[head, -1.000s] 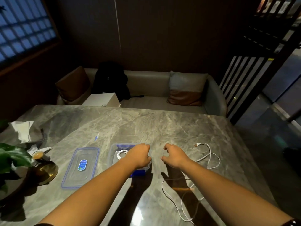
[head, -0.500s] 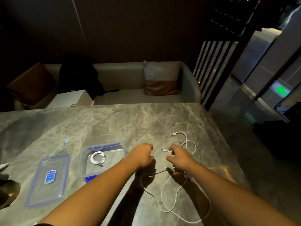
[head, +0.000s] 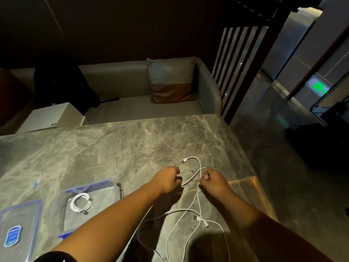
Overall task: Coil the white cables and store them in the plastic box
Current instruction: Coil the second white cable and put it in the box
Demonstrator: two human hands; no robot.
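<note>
head view looks down on both bare hands held close together over a grey marbled table (head: pixel 117 148). left hand (head: pixel 167 179) is curled into a loose fist with its fingers pinched on a loose white cable (head: pixel 190 179), and right hand (head: pixel 214 181) is likewise closed, its fingertips clamped on the same cable just beside the left hand. between the two hands a short span of the cable runs slanted, and beyond them it arcs up to a plug end (head: pixel 183 161) that lies on the table just past the left knuckles. below the hands the rest of the cable falls in slack, crossing loops between the forearms, touching the table; whether this is one cable or two tangled together i cannot tell, though another connector (head: pixel 201 220) shows among the loops under the right wrist.

to the left of the left forearm sits the clear plastic box (head: pixel 115 186) with blue trim, open, and inside it a coiled white cable (head: pixel 81 202) lies flat on the bottom. further left of the box, its lid (head: pixel 22 210) rests flat on the table, a blue label on its face. a dark band shows on the left wrist at the bottom edge.
</note>
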